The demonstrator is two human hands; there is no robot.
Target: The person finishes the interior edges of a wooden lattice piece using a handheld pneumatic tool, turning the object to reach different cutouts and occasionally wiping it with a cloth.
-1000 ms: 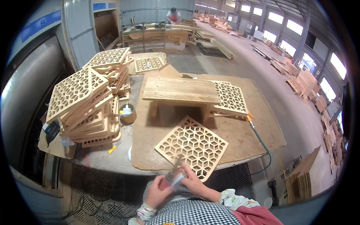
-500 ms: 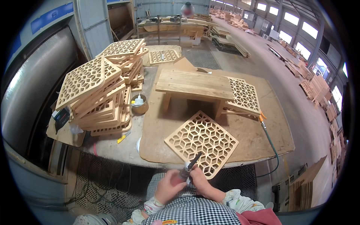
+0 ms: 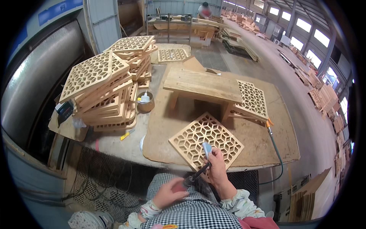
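Observation:
My left hand (image 3: 168, 194) is closed round a hand-held tool (image 3: 187, 181) with a dark red body and a thin black bar at its end. The bar points up and right to my right hand (image 3: 217, 168), whose fingers pinch a small blue-grey strip (image 3: 207, 147) that looks like sandpaper. Its exact kind is too small to tell. Just beyond both hands, a square wooden lattice panel (image 3: 182, 139) lies cornerwise on the table's near edge. My right hand covers part of its near side; whether the strip touches the panel I cannot tell.
Lattice panels (image 3: 88, 76) are piled high at the left. A low wooden bench (image 3: 202, 84) stands mid-table beside more panels (image 3: 251, 99). Near them are a round pot (image 3: 145, 107) with bottles, a yellow cutter (image 3: 125, 136) and an orange-ended air hose (image 3: 275, 143). Far back is a person (image 3: 204, 11).
My right hand has moved up and forward, away from the tool's body, and the blue-grey strip now shows in its fingers. My left hand still holds the tool, slightly lower.

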